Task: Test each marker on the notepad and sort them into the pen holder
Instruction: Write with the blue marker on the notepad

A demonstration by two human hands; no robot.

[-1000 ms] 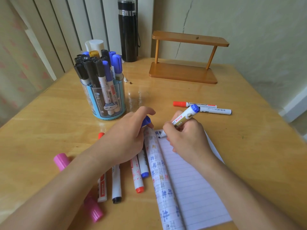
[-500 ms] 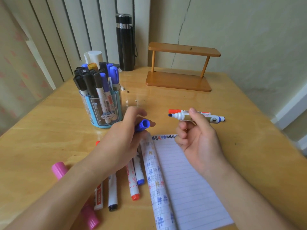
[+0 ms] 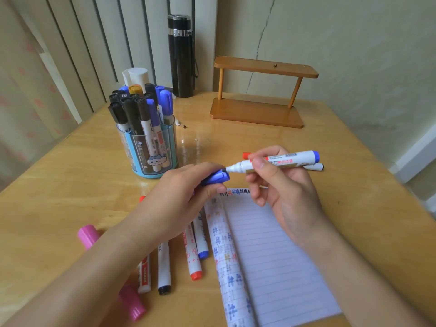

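Marker (image 3: pixel 296 158) with a blue end lies level in our right hand (image 3: pixel 283 192), pinched between thumb and fingers above the notepad (image 3: pixel 271 256). Our left hand (image 3: pixel 179 192) grips its blue cap (image 3: pixel 215 177) at the tip. The pen holder (image 3: pixel 132 149) stands behind, to the left, on the surface (image 3: pixel 70 185).

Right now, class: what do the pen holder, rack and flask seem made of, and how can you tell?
Pen holder: clear glossy plastic; markers show through its wall. Rack: likely wood, smooth satin finish; warm brown, soft sheen on base. Flask: matte black, probably coated metal; shiny silver band near the cap.
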